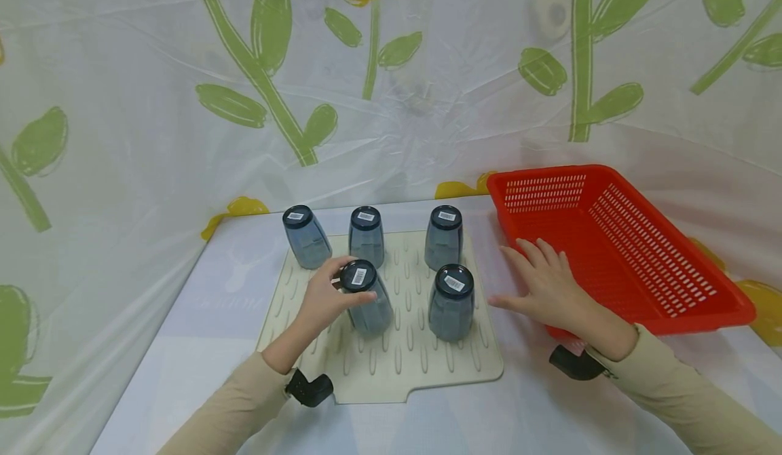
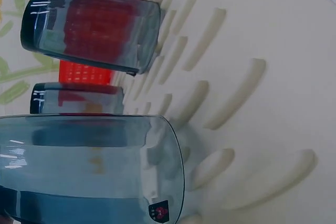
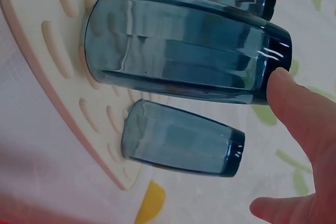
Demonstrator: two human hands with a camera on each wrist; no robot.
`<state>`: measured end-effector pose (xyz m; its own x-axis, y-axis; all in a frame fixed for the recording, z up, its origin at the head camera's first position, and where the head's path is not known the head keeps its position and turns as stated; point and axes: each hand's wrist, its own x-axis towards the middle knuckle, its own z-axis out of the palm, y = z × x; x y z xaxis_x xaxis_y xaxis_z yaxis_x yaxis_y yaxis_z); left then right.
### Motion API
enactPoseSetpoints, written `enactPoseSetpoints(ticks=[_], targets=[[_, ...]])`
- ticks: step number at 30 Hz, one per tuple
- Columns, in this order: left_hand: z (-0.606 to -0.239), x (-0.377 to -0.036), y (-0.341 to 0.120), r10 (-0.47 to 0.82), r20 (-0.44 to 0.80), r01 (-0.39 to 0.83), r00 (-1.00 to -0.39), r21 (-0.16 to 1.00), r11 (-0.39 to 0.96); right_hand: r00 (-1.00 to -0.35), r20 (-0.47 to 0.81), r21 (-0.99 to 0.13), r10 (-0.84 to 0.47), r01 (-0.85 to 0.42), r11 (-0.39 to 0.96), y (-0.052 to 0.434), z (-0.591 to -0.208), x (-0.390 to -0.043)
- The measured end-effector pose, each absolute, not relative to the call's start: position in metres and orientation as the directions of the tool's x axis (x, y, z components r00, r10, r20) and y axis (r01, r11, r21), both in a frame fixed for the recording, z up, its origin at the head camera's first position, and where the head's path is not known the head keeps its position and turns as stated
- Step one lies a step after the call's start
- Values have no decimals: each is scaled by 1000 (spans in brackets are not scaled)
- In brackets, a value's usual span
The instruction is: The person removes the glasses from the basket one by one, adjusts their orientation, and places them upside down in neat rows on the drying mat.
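Five dark blue-grey tumblers stand upside down on a beige ribbed mat [image 1: 421,367]. My left hand [image 1: 342,285] grips the front-left tumbler [image 1: 366,302] near its upturned base, thumb on one side and fingers on the other. In the left wrist view this tumbler [image 2: 89,166] fills the lower left. The front-right tumbler [image 1: 451,302] stands free beside it and is large in the right wrist view [image 3: 184,51]. My right hand [image 1: 540,282] lies flat with spread fingers [image 3: 299,108] just right of the mat, against the red basket's near wall. It holds nothing.
The empty red slotted basket [image 1: 617,238] sits at the right, tilted, with its near corner by my right hand. Three more tumblers [image 1: 366,235] line the mat's back row. A flower-print plastic sheet [image 1: 183,102] walls off the table at the back and left.
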<state>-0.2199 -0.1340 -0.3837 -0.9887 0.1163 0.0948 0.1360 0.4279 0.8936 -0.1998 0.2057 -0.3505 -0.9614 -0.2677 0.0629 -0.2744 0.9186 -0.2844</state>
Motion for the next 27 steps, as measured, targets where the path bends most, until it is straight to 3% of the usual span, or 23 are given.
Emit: enactPoseSetpoints(ticks=[16,27], targets=[[-384,-213,-130,157,90,158,-983,851,500,-975,-17,-264,-219,-207,942,214,-350,-202],[-358,-210,-154,237,119,261,-964,581,771,-974,-26,-225,-223,-212,951,223,-342,-204]])
